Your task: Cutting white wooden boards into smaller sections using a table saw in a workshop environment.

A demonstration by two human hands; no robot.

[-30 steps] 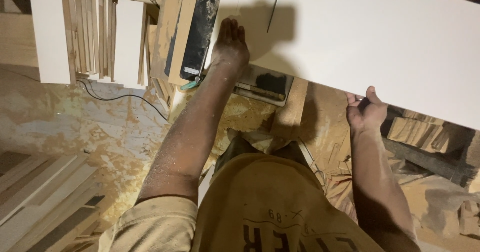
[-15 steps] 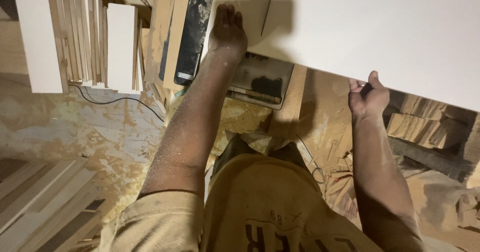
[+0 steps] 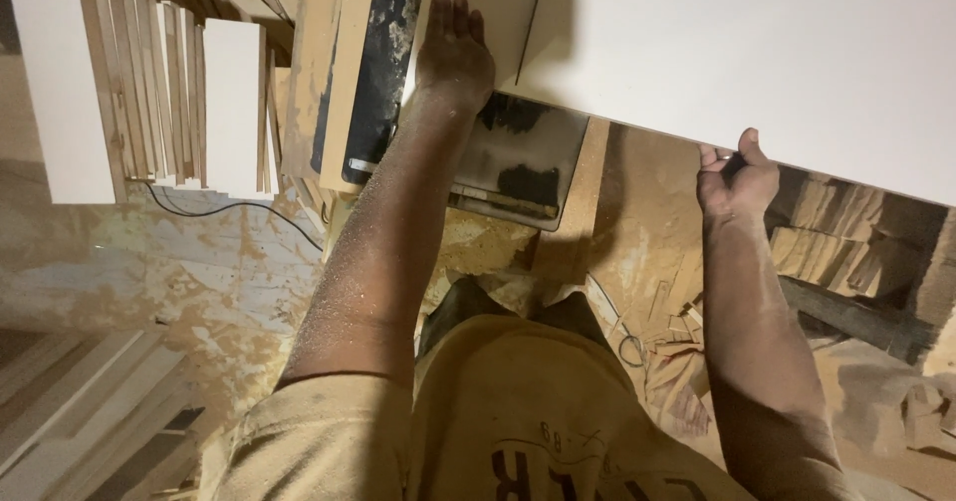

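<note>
A large white board [image 3: 737, 53] lies across the saw table, with a thin cut line running into it near the top. My left hand [image 3: 454, 48] rests flat on the board's near left corner, fingers spread. My right hand [image 3: 735, 177] grips the board's near edge further right, thumb on top. Under the board's left end shows the grey metal saw table [image 3: 518, 167], dusty with sawdust.
Upright white panels [image 3: 231, 103] and several thin wooden strips [image 3: 149, 83] stand at the left. A black cable [image 3: 234, 207] runs over the sawdust-covered floor [image 3: 199, 282]. Offcut blocks [image 3: 836, 237] pile up at the right, and pale boards [image 3: 70, 401] lie at lower left.
The board has slid forward, away from me, with both hands moving along with it. More of the saw table shows below the board's near edge.
</note>
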